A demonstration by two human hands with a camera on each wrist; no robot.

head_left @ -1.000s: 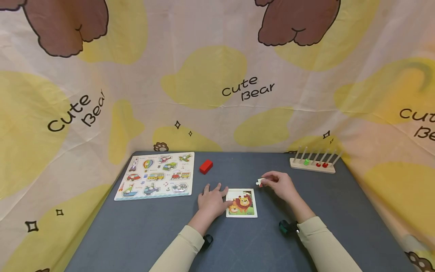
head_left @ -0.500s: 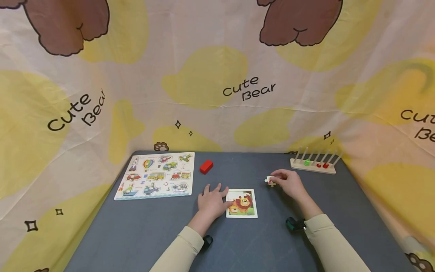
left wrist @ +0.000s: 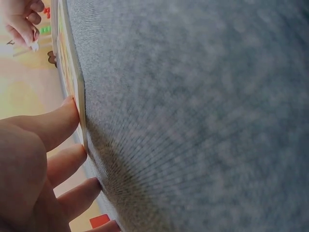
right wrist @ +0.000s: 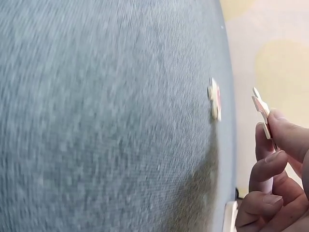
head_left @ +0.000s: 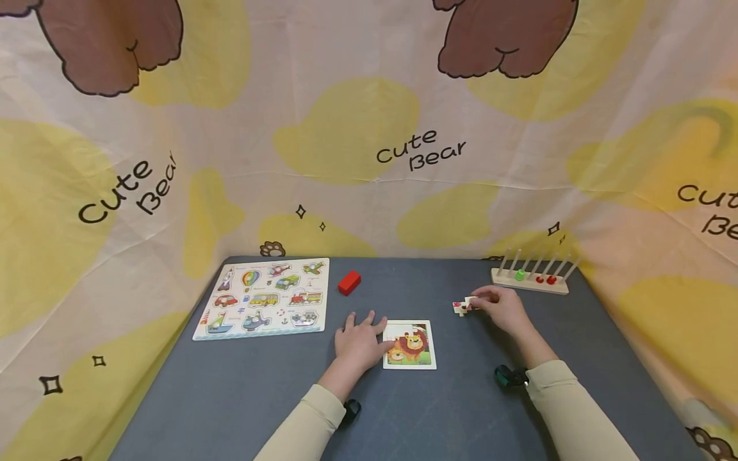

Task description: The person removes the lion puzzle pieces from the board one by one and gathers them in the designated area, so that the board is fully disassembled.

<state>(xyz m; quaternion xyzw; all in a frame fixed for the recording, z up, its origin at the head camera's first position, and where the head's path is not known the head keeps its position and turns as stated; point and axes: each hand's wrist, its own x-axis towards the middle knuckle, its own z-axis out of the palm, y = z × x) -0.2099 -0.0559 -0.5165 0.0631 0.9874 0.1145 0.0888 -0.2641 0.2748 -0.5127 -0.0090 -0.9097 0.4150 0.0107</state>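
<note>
A framed lion jigsaw puzzle (head_left: pixel 410 346) lies flat on the dark table. My left hand (head_left: pixel 360 344) rests at its left side with fingers spread, the thumb over the frame and the index fingertip right at its edge, as the left wrist view also shows. My right hand (head_left: pixel 506 310), off to the puzzle's right and raised over the table, pinches a small jigsaw piece (right wrist: pixel 263 113) between thumb and index finger. Its other fingers are curled. Below it, a second jigsaw piece (right wrist: pixel 215 100) with pink-red print lies on the table.
A vehicle peg puzzle board (head_left: pixel 264 299) occupies the table's back left. Beside it sits a red block (head_left: pixel 349 282). Toward the back right stands a wooden base with pegs (head_left: pixel 530 282), carrying green and red beads. A printed cloth (head_left: pixel 346 211) hangs behind the table.
My right hand has moved rightward, away from the lion puzzle, still pinching a piece. Another piece now shows on the table by it. My left hand has stayed in place.
</note>
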